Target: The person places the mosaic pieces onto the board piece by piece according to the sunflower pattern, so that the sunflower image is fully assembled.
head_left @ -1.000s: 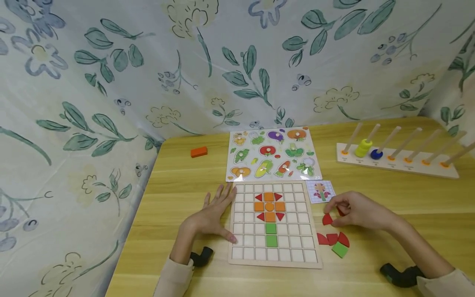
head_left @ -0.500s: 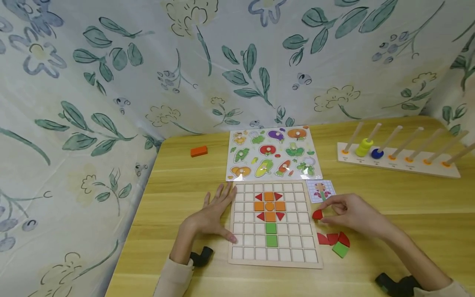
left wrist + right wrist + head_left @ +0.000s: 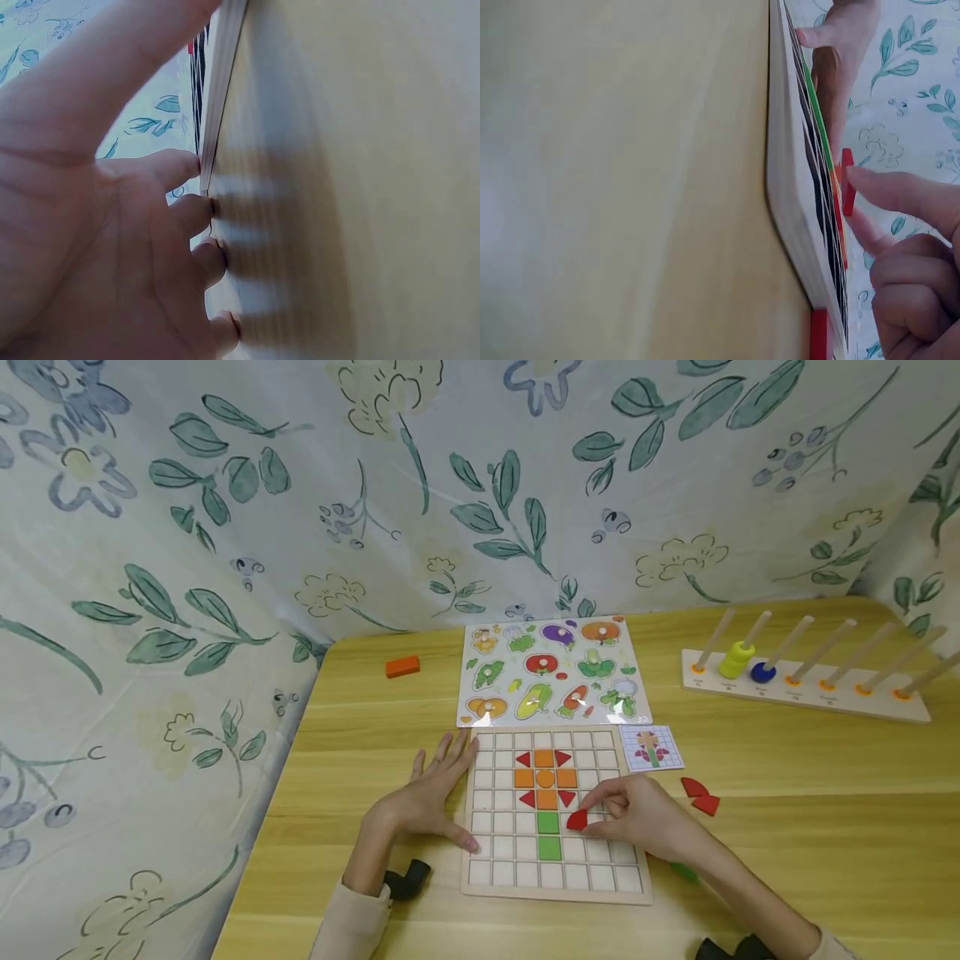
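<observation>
Red quarter-circle tile [image 3: 577, 820]: over the grid board [image 3: 555, 894], pinched by fingers of the right hand [image 3: 639, 815], seemingly leaving its underside free. Left hand [image 3: 426, 795], fingers spread, touches the board's left edge, apparently steadying it.

In the head view the right hand [image 3: 637, 810] and its forearm cover cells at the right of the grid board [image 3: 555, 896] and most of a green tile [image 3: 683, 872] (only a sliver pokes out). Print on the peg stand [image 3: 810, 687] is too small to read; its rightmost peg leaves the frame. The bottom edge crops a black object [image 3: 733, 949]. Edge-on in the right wrist view, the red piece [image 3: 848, 182] hides its outline. The left hand [image 3: 105, 247] loses its thumb tip past the left wrist view's top.
</observation>
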Available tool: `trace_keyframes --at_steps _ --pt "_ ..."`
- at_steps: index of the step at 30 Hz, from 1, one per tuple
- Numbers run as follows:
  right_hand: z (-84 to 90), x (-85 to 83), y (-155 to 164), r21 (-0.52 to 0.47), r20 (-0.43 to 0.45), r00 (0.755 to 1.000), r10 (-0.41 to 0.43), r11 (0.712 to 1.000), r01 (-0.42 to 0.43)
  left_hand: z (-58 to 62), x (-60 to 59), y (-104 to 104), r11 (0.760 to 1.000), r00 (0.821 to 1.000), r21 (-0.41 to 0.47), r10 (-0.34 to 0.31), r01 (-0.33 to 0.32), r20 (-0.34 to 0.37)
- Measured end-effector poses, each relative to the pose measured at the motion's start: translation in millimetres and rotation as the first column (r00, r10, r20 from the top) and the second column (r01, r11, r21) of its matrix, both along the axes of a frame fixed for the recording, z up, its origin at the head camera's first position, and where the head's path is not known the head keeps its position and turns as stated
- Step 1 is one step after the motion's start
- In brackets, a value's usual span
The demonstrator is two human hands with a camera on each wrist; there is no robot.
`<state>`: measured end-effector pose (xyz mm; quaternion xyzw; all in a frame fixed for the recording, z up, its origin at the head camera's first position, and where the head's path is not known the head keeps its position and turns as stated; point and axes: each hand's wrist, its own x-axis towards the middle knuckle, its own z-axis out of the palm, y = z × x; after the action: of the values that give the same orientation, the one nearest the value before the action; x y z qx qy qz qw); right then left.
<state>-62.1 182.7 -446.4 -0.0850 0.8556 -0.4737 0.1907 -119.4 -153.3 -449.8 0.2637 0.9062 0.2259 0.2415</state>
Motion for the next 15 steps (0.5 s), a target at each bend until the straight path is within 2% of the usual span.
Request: trace_keyframes --at_steps 6,15 --pt "-2.7 -1.2 -6.3 0.036 0.006 0.999 -0.037 0.999 0.036 -0.4 -0.5 0.2 1.000 1.000 0.002 -0.002 0.002 -0.011" --pt "-6.7 -2.3 -5.7 -0.005 -0.033 0.999 0.010 1.000 -0.010 -3.7 -0.7 -2.4 1.000 1.000 0.023 -0.001 0.001 -0.004"
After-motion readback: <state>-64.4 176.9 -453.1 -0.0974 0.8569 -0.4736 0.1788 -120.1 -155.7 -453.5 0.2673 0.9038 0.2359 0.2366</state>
